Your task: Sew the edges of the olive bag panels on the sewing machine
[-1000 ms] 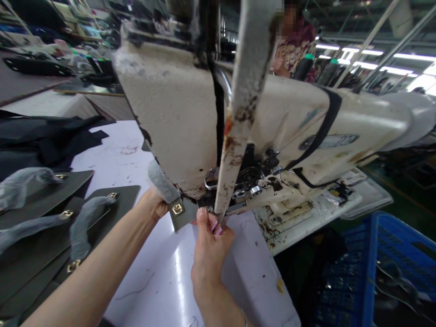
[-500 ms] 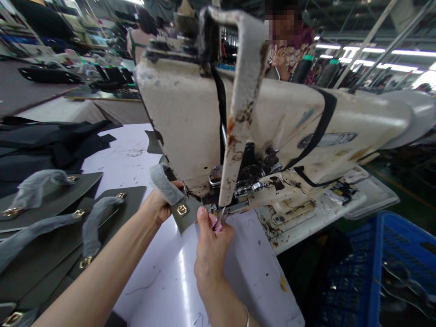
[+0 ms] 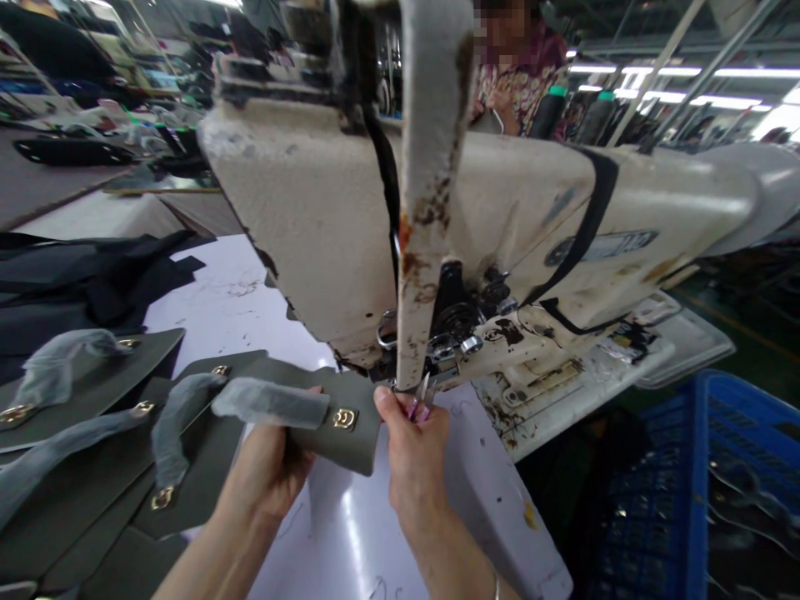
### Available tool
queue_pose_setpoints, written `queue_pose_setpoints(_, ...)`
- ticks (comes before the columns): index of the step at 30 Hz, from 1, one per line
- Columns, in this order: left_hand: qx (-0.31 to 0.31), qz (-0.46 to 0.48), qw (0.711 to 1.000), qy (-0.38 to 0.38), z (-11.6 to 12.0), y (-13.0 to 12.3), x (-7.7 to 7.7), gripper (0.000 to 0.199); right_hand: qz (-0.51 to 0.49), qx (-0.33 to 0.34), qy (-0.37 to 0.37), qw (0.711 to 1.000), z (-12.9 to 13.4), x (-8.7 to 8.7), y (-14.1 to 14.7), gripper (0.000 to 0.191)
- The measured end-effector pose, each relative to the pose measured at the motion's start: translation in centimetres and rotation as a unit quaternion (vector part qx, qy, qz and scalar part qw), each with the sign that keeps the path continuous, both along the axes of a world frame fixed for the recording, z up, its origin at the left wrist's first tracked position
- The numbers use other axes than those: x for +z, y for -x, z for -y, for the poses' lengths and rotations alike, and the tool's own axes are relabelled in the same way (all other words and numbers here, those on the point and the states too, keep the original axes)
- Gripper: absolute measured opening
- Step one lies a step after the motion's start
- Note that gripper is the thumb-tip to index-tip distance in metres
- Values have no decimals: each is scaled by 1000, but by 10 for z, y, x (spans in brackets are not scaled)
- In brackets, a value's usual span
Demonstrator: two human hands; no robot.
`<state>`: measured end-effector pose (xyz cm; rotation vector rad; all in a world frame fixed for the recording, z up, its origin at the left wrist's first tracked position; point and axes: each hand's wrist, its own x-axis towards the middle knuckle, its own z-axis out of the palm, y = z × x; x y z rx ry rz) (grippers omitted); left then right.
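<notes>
Left hand (image 3: 266,475) first, and its fingers were gripping a dark panel (image 3: 353,450) from below, wrapped strap (image 3: 275,402) along the top, gold fitting (image 3: 344,418) towards the right end! Over on the right hand (image 3: 412,454), thumb at the panel's right edge, fingers curled round pink-handled scissors (image 3: 422,407), blades pointing up. The panel was at the near side of the sewing machine (image 3: 300,208), above the white tabletop (image 3: 350,542). Further left lay more panels (image 3: 206,442), black fabric (image 3: 75,275) beyond; far right, a blue basket (image 3: 691,475).
</notes>
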<state>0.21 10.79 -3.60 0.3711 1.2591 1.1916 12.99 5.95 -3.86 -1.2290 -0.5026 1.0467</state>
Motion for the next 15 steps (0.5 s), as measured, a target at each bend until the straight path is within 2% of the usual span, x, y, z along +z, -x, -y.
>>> queue_pose_setpoints(4,90,24,995,38,40,-14,1,26,47,62,11,997,8,7,-22,40)
queue_pose_setpoints(8,121,51,985,110,62,-36,5,33,101,108,15,989,12,9,-38,36)
queue_pose_setpoints(10,119,56,984,120,71,-40,5,24,122,111,13,986,12,9,-42,32)
queue_pose_setpoints(11,79,58,987,129,77,-38,3,18,132,111,10,985,11,9,-44,30)
queue_pose_setpoints(12,5,55,988,142,84,-35,2,23,140,113,9,984,10,9,-45,29)
queue_pose_setpoints(13,-95,37,983,153,92,-29,0,39,148,117,7,982,10,9,-46,28)
queue_pose_setpoints(14,-203,3,966,158,101,-22,-1,55,156,121,5,980,9,9,-46,29)
queue_pose_setpoints(15,-286,-64,946,139,110,-13,-3,65,161,126,3,979,9,9,-47,30)
